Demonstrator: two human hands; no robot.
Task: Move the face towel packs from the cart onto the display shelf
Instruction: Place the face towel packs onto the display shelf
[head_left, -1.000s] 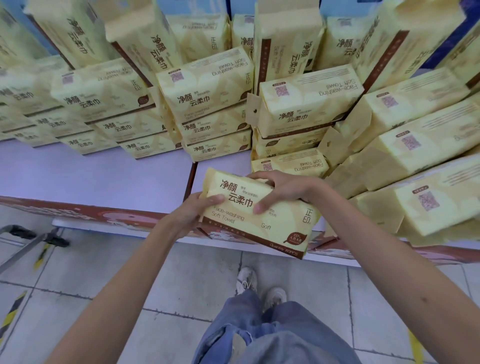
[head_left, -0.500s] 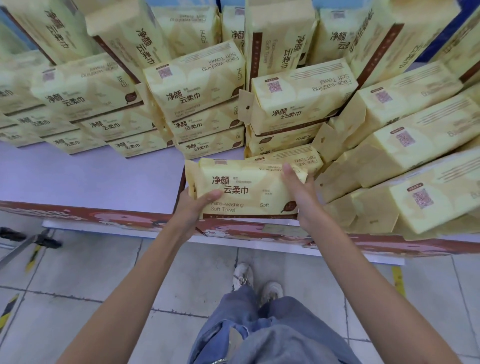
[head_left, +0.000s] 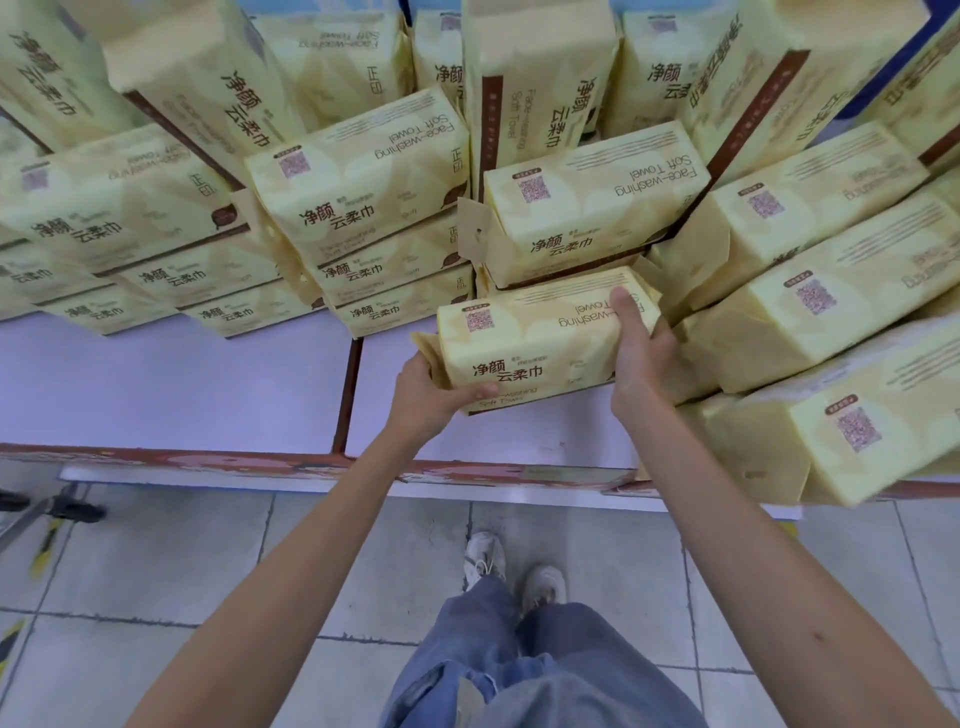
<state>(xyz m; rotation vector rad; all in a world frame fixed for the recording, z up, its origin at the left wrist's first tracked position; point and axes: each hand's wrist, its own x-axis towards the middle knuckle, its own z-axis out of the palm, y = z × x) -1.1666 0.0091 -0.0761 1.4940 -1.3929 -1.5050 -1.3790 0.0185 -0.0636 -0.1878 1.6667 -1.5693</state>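
1. Pale-yellow face towel pack, soft crinkly plastic, brick-shaped, frame centre, low over the display shelf, right in front of the stacked packs.
2. Left hand gripping its lower-left corner, right hand curled round the right end.
3. Smooth lilac shelf top, red printed front edge, grey floor tiles below.
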